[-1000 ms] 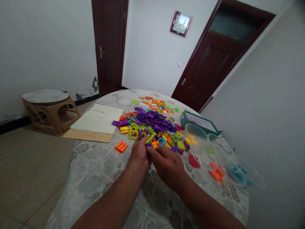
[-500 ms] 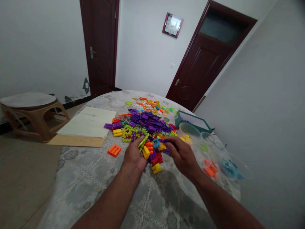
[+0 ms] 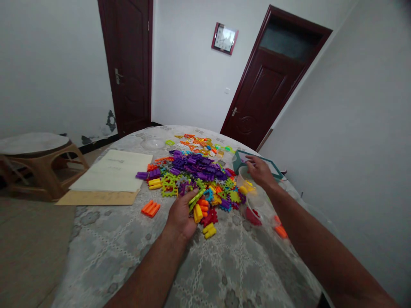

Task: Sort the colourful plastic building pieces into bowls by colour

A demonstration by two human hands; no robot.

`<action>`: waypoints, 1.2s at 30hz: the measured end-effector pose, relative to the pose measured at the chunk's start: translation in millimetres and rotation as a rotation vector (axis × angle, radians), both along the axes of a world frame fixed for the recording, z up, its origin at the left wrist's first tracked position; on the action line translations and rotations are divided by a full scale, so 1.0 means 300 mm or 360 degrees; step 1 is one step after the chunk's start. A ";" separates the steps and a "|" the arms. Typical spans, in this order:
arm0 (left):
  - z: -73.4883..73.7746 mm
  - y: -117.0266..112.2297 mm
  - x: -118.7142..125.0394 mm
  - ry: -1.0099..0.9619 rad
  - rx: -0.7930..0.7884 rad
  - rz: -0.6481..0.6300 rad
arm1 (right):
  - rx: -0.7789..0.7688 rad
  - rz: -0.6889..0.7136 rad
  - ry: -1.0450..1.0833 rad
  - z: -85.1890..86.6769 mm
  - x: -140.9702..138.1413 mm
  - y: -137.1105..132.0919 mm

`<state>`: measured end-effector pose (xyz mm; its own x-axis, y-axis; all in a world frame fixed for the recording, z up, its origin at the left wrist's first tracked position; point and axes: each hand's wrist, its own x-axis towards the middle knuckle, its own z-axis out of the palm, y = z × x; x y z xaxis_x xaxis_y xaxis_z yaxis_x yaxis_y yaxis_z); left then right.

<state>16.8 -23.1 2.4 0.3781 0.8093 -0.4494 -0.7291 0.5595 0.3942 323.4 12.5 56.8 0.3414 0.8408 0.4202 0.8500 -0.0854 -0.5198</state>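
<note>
Lying at left on the tabletop (image 3: pixel 221 265), an orange ribbed connector (image 3: pixel 150 208) rests apart. The left hand (image 3: pixel 183 214) has its grip clamped on a lime toothed piece (image 3: pixel 197 199), with a yellow connector (image 3: pixel 198 214) beside it, probably cupped so that nothing slips out; the supporting fingers are hidden beneath. Behind spreads the purple-topped heap (image 3: pixel 197 164) of building pieces. Farther right, the right hand (image 3: pixel 259 170) is over the teal-edged box (image 3: pixel 236 163), covering part; whether its grip is apart or together, I cannot tell.
</note>
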 end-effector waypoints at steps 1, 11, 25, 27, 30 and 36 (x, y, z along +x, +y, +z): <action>0.003 -0.002 -0.001 0.0014 0.0013 -0.0060 | -0.0038 0.0155 0.0059 -0.013 -0.055 -0.019; 0.005 -0.014 0.007 0.0067 0.0111 -0.0282 | -0.0485 0.0855 0.0603 -0.048 -0.464 -0.135; -0.006 -0.021 0.008 0.0116 0.0139 -0.0352 | -0.0379 0.0508 0.1002 -0.067 -0.436 -0.119; -0.011 -0.019 0.009 0.0112 0.0143 -0.0340 | -0.0310 0.0479 0.1010 -0.064 -0.397 -0.115; -0.018 -0.017 0.009 0.0134 0.0163 -0.0313 | -0.0314 0.0454 0.0895 -0.055 -0.298 -0.090; -0.011 -0.023 0.012 0.0208 0.0206 -0.0347 | -0.0166 -0.0109 0.0670 0.017 -0.004 0.042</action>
